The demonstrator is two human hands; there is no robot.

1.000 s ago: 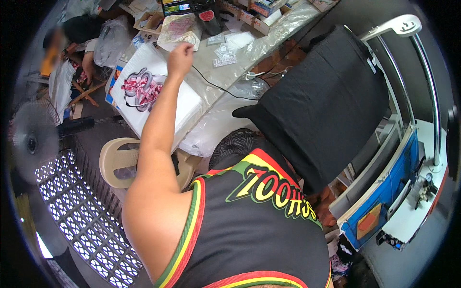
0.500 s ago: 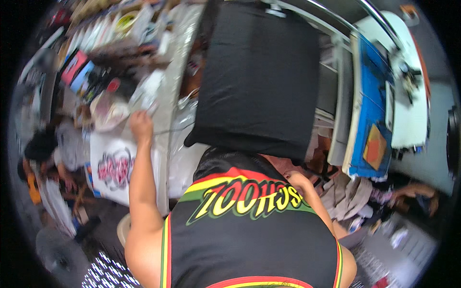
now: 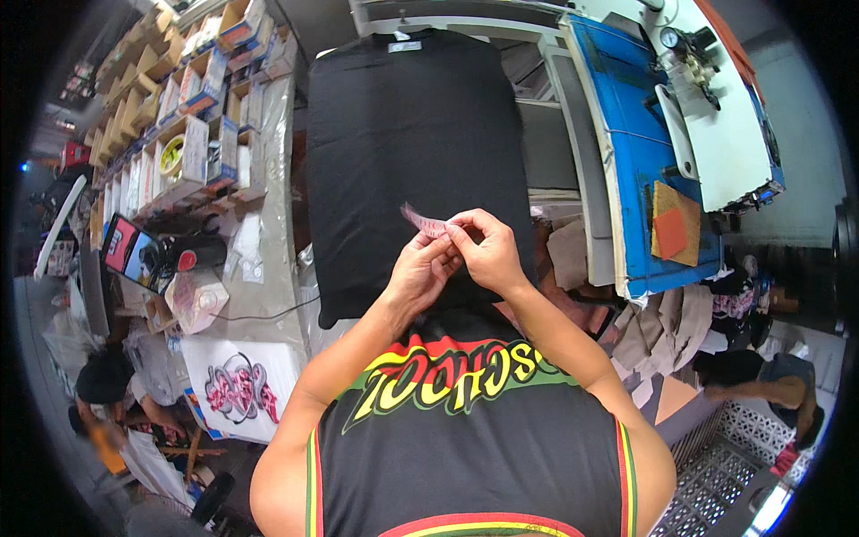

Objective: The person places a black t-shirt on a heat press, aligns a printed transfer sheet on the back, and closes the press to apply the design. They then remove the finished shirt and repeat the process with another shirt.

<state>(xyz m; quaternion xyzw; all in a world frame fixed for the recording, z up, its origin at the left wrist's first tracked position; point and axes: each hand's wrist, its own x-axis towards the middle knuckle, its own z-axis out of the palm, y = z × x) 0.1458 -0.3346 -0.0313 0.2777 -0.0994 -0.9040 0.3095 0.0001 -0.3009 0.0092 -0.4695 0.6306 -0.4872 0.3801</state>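
A short pinkish strip with small dark marks curls up at its free end, and I cannot make out its exact kind. My left hand pinches its lower end from below. Fingertips of my right hand close on the same end, touching the left fingers. Both hands are above the lower part of a black T-shirt, which is spread flat with its collar at the far end. A pale label shows inside that collar.
On the left, a table holds cardboard boxes, a phone-like screen and a printed white sheet. At right stand a blue-covered board and a white machine. Other people work at both lower sides.
My left hand has come from the left table to the middle, over the shirt. My right hand has risen from beside my body to meet it, and the pinkish strip now shows between them.
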